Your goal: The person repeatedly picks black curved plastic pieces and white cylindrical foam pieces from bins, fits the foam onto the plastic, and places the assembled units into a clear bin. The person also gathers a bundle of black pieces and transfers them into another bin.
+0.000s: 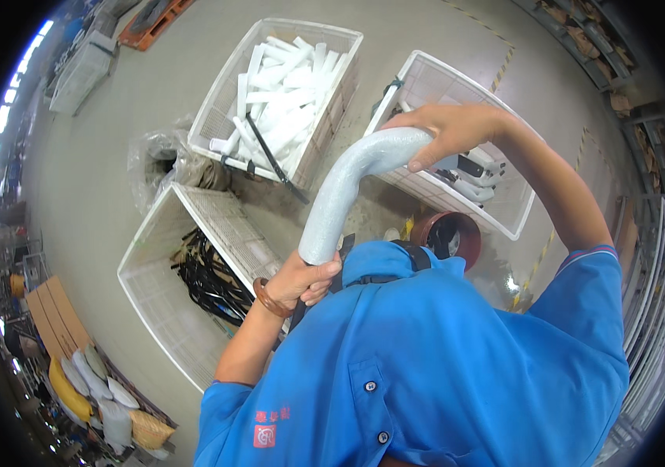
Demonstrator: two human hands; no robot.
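Observation:
A bent tube wrapped in white foam sleeve (338, 191) rises in front of my chest and curves over to the right. My left hand (307, 282) is closed round its lower end, where something dark shows below the fingers. Over the upper end, my right hand (449, 134) grips with the thumb on the near side and the fingers across the top. Below that hand is a white crate (519, 218) with bent tubes in it, some with black parts. What lies inside the wrapping is hidden.
A crate (200, 140) full of white foam sleeves stands ahead, a black bar (274, 159) across its near edge. Left of me, another crate (149, 265) holds black strips (212, 272). A reddish bucket (468, 237) stands near my right side. Shelving (620, 86) lines the far right.

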